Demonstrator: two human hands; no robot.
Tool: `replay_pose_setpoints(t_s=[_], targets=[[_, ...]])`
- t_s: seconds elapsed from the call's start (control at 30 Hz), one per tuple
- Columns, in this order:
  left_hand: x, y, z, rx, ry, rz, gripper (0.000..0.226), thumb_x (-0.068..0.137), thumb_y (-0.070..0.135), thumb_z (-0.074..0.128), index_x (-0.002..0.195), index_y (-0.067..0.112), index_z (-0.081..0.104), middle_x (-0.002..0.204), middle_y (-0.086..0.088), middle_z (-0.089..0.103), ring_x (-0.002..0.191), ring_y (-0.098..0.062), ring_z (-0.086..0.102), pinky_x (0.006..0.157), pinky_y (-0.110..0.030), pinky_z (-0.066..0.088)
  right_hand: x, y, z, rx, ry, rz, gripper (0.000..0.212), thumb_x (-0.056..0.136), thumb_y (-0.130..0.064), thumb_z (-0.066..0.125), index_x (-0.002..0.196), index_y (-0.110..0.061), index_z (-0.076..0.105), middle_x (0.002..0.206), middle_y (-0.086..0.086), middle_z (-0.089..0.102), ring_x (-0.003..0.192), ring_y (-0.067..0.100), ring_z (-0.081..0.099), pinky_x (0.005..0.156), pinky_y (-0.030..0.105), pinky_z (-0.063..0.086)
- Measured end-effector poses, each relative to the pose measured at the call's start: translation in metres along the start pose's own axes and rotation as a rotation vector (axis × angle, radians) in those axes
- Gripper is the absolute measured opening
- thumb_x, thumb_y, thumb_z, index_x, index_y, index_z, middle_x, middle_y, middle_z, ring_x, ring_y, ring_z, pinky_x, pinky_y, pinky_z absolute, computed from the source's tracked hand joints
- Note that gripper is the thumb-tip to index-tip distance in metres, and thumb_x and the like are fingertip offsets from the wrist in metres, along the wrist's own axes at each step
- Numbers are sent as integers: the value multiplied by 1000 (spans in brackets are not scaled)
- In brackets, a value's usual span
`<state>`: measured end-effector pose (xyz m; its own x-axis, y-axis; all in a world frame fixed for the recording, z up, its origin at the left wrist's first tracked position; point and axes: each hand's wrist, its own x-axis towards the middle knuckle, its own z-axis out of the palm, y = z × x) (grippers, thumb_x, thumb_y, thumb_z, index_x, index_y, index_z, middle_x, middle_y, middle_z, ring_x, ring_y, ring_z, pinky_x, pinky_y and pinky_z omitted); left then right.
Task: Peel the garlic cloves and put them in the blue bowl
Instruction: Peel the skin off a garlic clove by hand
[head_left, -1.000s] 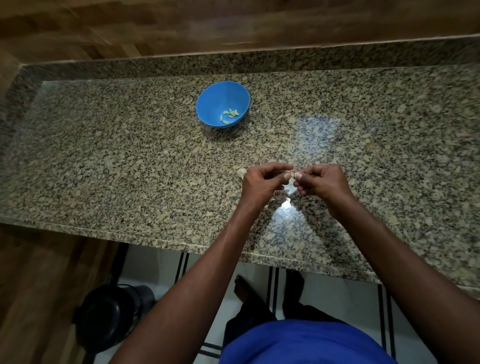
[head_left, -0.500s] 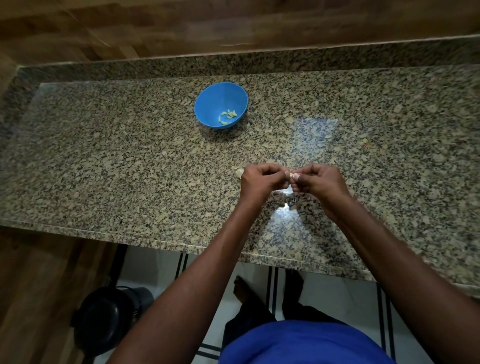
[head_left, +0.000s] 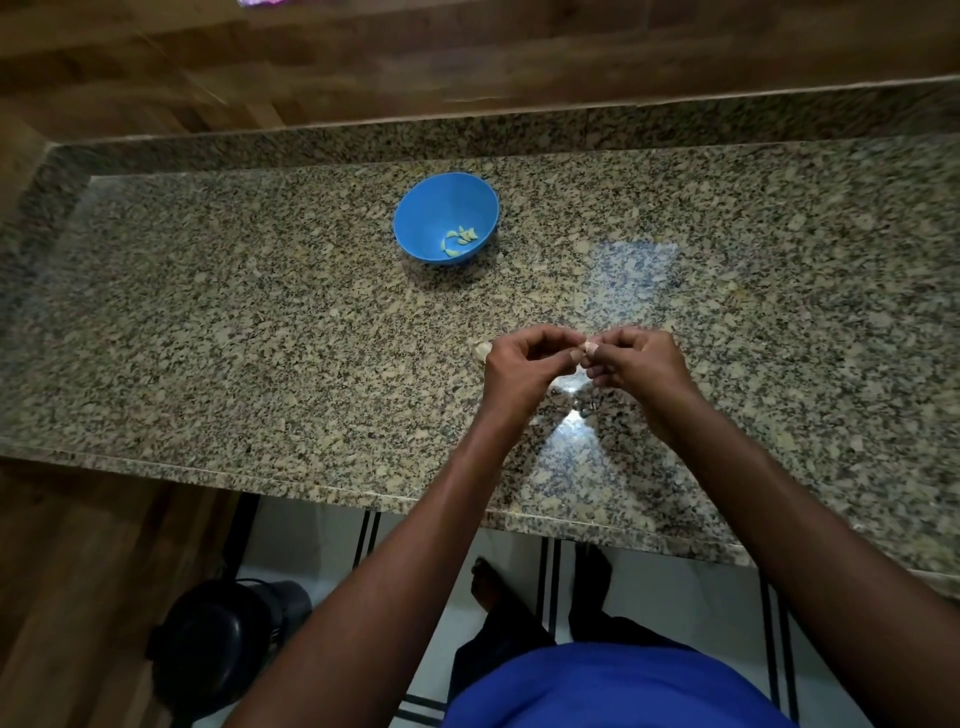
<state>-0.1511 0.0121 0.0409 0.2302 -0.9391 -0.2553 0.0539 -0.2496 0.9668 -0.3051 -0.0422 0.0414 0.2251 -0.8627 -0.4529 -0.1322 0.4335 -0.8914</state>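
While pinched between left hand (head_left: 524, 371) and right hand (head_left: 631, 364) above granite counter (head_left: 260, 338): garlic clove (head_left: 590, 346), small, pale, mostly hidden. Blue bowl (head_left: 445, 218) behind, holding peeled yellowish cloves (head_left: 460, 240).

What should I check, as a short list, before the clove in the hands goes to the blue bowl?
1. Clove held firmly: ok. The left hand and the right hand both pinch the garlic clove between the fingertips.
2. Clove fully peeled: cannot tell. It is mostly hidden by the fingers.
3. Blue bowl upright and open: ok. It stands on the granite counter, beyond the hands.
4. Room in the bowl: ok. Only a few peeled cloves lie at the bottom.
5. Way to the bowl free: ok. Nothing stands between hands and bowl.
6. More garlic left: ok. A pale piece lies beside the left hand.
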Motion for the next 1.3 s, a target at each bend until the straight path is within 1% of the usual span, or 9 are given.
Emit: replay_pose_setpoints(t_s=[0.13, 0.3, 0.43, 0.57, 0.7, 0.8, 0.9, 1.17, 1.3], targets=[[-1, 1, -4, 4, -21, -6, 15, 91, 8, 77, 104, 2, 77, 94, -14, 78, 86, -23, 75, 81, -33, 62, 3, -1, -3, 115, -46, 73, 3, 92, -3, 70, 90, -3, 67, 84, 15, 69, 78, 26, 61, 68, 30, 54], [-2, 4, -3, 25, -21, -34, 20, 88, 12, 81, 105, 3, 76, 92, -14, 78, 85, -25, 77, 80, -35, 63, 5, -2, -3, 19, -27, 42, 4, 90, -4, 71, 92, 0, 69, 78, 12, 68, 66, 18, 59, 62, 28, 52], [-2, 7, -4, 41, -42, -31, 22, 86, 15, 83, 106, 7, 77, 93, -11, 79, 88, -25, 77, 81, -36, 63, 4, -5, -5, -7, -58, 43, 4, 90, -4, 71, 90, 0, 70, 79, 12, 69, 66, 17, 60, 64, 29, 52], [-3, 9, -6, 49, -41, -17, 19, 88, 14, 81, 104, 5, 78, 93, -12, 79, 88, -23, 76, 81, -33, 63, 4, -7, -9, -49, -107, 11, 12, 92, -5, 69, 97, 6, 70, 82, 14, 72, 68, 19, 62, 66, 29, 54], [-2, 7, -8, 73, 6, -23, 18, 88, 18, 82, 101, 5, 79, 90, -13, 78, 81, -23, 74, 77, -32, 62, 3, -8, -12, -118, -156, -66, 14, 91, -8, 73, 98, 4, 71, 87, 17, 75, 70, 18, 67, 67, 28, 58], [-1, 8, -6, 77, 10, -38, 18, 88, 16, 81, 99, 3, 78, 86, -14, 78, 77, -24, 74, 77, -35, 63, 3, -5, -14, -161, -147, -111, 19, 88, -12, 78, 96, 3, 72, 84, 16, 76, 71, 20, 69, 68, 33, 60], [0, 7, -4, 89, 19, -53, 16, 89, 14, 80, 98, 2, 78, 85, -13, 78, 76, -23, 75, 80, -39, 64, 4, -3, -15, -176, -122, -131, 19, 89, -12, 78, 96, 4, 73, 83, 16, 76, 70, 22, 69, 68, 36, 60], [-1, 5, 6, 108, 69, -21, 4, 90, 9, 77, 90, 5, 77, 83, -15, 77, 73, -20, 73, 75, -36, 64, 4, 0, -15, -189, -75, -127, 12, 92, -5, 71, 96, 6, 70, 83, 18, 74, 65, 17, 67, 61, 26, 57], [0, 0, 8, 124, 99, -36, 6, 91, 9, 75, 91, 2, 76, 82, -14, 76, 71, -18, 72, 75, -37, 65, 4, 1, -10, -238, -43, -134, 10, 92, -5, 69, 91, 5, 70, 82, 19, 73, 64, 16, 66, 60, 27, 56]])
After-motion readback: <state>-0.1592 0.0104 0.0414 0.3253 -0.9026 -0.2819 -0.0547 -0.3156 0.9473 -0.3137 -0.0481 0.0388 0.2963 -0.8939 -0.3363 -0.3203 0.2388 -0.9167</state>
